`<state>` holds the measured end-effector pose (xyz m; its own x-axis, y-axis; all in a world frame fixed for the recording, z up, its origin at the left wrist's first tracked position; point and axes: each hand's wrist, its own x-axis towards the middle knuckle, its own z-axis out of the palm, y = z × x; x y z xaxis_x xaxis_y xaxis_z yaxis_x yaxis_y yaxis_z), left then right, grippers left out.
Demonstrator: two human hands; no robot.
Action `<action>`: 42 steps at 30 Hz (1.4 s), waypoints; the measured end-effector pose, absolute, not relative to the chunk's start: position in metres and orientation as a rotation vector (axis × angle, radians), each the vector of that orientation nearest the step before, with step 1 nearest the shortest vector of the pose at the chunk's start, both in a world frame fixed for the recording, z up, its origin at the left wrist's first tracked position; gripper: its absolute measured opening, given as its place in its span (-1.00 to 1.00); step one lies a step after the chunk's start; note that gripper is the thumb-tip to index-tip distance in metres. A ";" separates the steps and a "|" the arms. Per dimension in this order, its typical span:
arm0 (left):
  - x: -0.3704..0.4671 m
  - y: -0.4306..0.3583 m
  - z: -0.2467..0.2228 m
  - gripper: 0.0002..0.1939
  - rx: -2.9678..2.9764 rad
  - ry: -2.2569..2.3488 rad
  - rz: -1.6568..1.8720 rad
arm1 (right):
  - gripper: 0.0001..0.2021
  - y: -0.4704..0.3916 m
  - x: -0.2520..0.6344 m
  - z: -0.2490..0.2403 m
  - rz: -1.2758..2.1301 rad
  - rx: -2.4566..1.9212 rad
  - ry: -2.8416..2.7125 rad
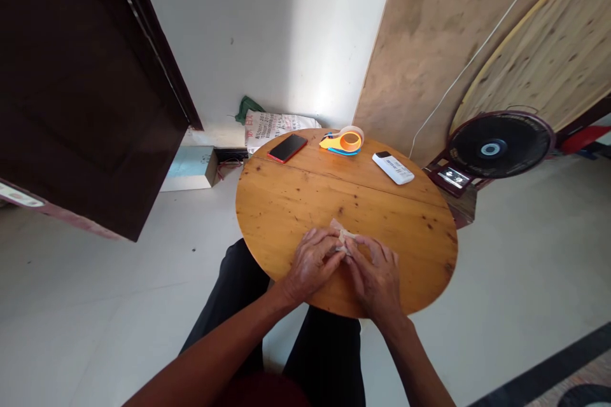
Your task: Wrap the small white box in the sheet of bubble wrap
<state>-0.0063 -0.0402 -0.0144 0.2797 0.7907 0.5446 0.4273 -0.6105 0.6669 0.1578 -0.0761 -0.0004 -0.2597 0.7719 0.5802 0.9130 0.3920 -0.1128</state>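
Near the front of the round wooden table (296,203), my left hand (315,262) and my right hand (377,270) meet over a small pale, crumpled, translucent piece (344,238), which looks like tape or thin film. Fingers of both hands pinch it from either side, and one end sticks up beyond the fingertips. Its lower part is hidden by the fingers. Toward the back of the table stands an orange and blue tape dispenser (342,141) with a roll in it.
A red-edged phone (287,148) lies at the table's back left, a white device (393,168) at its back right. Behind are a printed sack (279,127) and a wall. A black round fan (499,145) stands right; a dark door (81,76) is left.
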 end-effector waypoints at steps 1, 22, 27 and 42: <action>-0.006 -0.040 -0.014 -0.89 2.166 1.102 1.264 | -0.68 -0.077 0.157 -0.004 -0.370 -1.441 -2.070; -0.007 -0.041 -0.015 -0.89 2.185 1.139 1.303 | -0.68 -0.088 0.163 -0.014 0.142 -1.424 -1.669; -0.007 -0.042 -0.013 -0.90 2.187 1.140 1.297 | -0.59 -0.082 0.157 -0.010 0.030 -1.526 -1.878; -0.006 -0.040 -0.014 -0.91 2.192 1.132 1.292 | -0.76 -0.037 0.180 0.008 0.041 -1.505 -1.744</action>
<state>-0.0062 -0.0401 -0.0138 0.2630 0.7818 0.5653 0.4574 -0.6169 0.6404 0.1797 -0.0374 0.0082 0.0434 0.8384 0.5433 0.8120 0.2872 -0.5080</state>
